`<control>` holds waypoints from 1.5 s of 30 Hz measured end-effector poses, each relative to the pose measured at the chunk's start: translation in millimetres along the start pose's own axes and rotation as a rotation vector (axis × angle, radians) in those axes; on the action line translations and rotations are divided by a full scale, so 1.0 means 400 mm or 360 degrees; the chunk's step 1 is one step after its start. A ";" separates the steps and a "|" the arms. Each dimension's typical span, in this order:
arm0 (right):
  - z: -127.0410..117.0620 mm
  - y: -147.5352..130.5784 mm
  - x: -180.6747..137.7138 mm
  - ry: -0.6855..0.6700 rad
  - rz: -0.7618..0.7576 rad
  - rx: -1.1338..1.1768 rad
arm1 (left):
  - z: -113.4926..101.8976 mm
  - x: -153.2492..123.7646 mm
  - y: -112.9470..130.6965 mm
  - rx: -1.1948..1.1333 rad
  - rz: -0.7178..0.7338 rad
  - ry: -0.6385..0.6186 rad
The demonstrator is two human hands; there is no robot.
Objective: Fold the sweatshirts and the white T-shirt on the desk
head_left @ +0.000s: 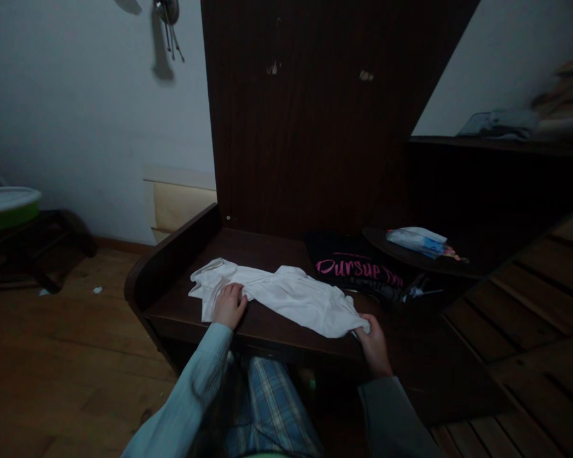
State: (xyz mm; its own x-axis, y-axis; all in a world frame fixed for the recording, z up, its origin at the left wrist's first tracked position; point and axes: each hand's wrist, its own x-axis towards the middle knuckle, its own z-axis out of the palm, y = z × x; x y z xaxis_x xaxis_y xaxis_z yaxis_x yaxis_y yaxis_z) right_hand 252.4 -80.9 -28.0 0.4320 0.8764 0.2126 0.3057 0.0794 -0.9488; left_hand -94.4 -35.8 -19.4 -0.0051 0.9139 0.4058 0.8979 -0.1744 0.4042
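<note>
A white cloth garment (296,299) lies in a long, wrinkled strip along the front of a dark wooden shelf top (181,302). My left hand (230,305) rests on its left part, palm down with the fingers stretched out. At the other end my right hand (373,343) pinches a corner of the fabric between thumb and fingers. Just behind the garment sits folded black clothing (334,251) with pink lettering.
A dark round-edged board (375,240) with a blue-and-white packet (417,240) on it stands at right. Tall dark panel (310,127) rises behind. At left, a green tub with a white lid (9,207) sits on a low stool (28,254).
</note>
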 end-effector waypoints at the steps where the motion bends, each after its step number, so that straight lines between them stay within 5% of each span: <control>1: 0.001 -0.003 0.000 -0.0017 0.0004 -0.0004 | -0.001 0.000 0.001 0.0005 -0.0002 -0.0001; 45: 0.004 -0.018 -0.005 -0.0044 0.0009 -0.0054 | 0.001 0.000 0.001 -0.0020 0.0032 0.0018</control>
State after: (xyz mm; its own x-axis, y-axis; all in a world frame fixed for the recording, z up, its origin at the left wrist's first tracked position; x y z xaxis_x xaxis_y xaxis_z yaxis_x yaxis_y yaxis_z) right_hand 247.9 -82.6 -21.9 0.4106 0.8895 0.2003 0.3319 0.0588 -0.9415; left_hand -94.1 -35.6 -19.5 0.0075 0.9060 0.4231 0.8923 -0.1971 0.4062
